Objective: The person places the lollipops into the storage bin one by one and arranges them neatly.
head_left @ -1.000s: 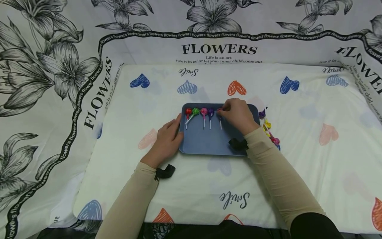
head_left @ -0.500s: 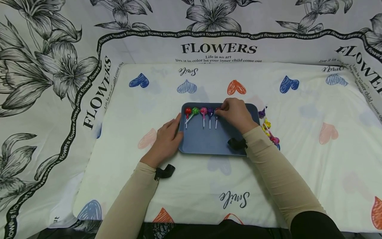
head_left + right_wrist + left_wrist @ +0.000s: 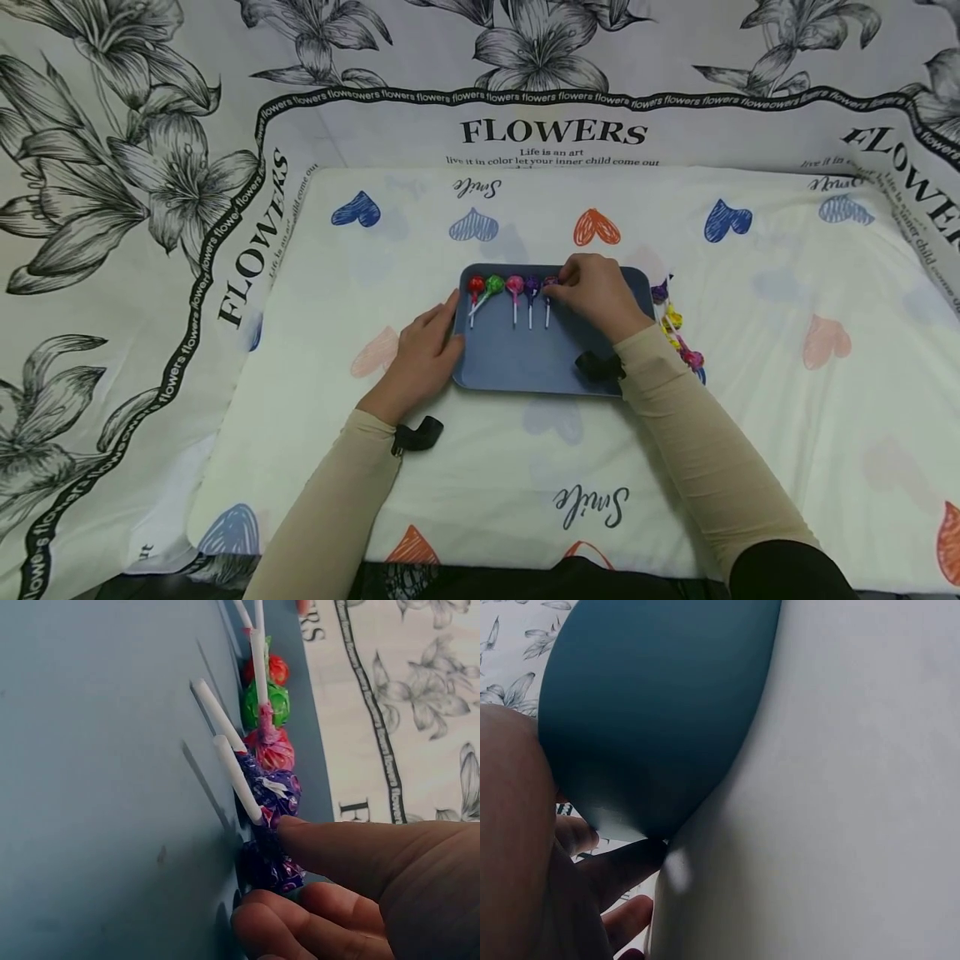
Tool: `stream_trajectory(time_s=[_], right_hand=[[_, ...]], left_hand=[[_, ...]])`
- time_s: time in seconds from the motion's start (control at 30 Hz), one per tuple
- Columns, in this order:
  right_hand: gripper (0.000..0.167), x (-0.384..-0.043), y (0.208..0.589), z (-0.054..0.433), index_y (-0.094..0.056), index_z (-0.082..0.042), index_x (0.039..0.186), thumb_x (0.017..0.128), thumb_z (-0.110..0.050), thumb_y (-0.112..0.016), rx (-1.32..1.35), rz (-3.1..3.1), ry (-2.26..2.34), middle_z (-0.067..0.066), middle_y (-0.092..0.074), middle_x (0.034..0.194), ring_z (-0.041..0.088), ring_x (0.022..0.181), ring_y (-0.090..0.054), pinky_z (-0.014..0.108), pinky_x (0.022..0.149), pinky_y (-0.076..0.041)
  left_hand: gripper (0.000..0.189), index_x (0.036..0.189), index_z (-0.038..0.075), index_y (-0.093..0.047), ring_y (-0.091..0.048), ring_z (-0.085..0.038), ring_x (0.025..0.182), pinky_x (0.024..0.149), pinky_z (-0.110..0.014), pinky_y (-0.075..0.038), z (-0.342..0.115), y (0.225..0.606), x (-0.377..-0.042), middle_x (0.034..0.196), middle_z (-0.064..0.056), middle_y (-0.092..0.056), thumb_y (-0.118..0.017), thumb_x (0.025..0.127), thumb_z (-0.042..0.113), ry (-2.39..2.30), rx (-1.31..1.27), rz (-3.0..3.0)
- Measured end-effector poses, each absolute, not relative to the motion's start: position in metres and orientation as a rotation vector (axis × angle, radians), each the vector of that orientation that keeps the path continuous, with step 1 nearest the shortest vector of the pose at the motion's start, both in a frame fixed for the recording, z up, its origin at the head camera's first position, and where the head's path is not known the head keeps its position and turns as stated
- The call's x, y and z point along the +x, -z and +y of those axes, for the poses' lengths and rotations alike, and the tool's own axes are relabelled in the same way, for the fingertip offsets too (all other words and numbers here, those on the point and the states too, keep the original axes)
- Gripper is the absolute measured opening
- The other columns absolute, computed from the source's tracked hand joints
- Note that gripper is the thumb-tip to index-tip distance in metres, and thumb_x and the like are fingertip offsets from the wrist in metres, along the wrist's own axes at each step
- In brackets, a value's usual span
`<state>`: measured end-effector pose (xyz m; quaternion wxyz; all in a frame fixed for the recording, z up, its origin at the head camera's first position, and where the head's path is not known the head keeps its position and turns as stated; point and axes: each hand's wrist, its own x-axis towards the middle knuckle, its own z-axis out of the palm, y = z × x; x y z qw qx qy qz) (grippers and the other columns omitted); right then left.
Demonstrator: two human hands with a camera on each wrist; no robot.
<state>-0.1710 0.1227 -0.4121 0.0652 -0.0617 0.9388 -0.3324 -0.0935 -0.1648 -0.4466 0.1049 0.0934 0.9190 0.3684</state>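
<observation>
My right hand (image 3: 600, 293) pinches a purple-wrapped lollipop (image 3: 264, 866) by its head, at the right end of a row near the tray's far edge. Its white stick points toward me. Left of it lie a purple lollipop (image 3: 532, 287), a pink lollipop (image 3: 514, 286), a green lollipop (image 3: 494, 285) and a red lollipop (image 3: 476, 286). The green one's stick slants across the red one's. All rest on a blue-grey tray (image 3: 517, 367). My left hand (image 3: 422, 354) rests against the tray's left edge, fingers extended along it; in the left wrist view its fingertips touch the tray's side.
Several more lollipops (image 3: 672, 317), purple, yellow and pink, lie on the cloth just beyond the tray's right edge, partly hidden by my right wrist. A heart-patterned cloth (image 3: 465, 467) lies under the tray, over a flower-printed one (image 3: 375, 133).
My right hand has slid the pinched purple lollipop a little left, close beside the other purple one. My left hand stays at the tray's edge. The head view has shifted slightly.
</observation>
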Motion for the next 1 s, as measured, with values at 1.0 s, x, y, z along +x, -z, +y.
stream_trajectory(time_s=[1.0], right_hand=[[0.036,-0.145,0.397,0.147,-0.074,0.0,0.107,0.1,-0.035,-0.07,-0.234,2.946,0.926,0.015,-0.075,0.096,0.029,0.082,-0.066,0.044,0.072,-0.054]], left_hand=[[0.069,0.17,0.031,-0.015,-0.021,-0.032,0.159,0.125,-0.062,-0.016,-0.166,0.445,-0.089,0.171,-0.007,-0.033,-0.042,0.107,0.036,-1.075,0.296,2.728]])
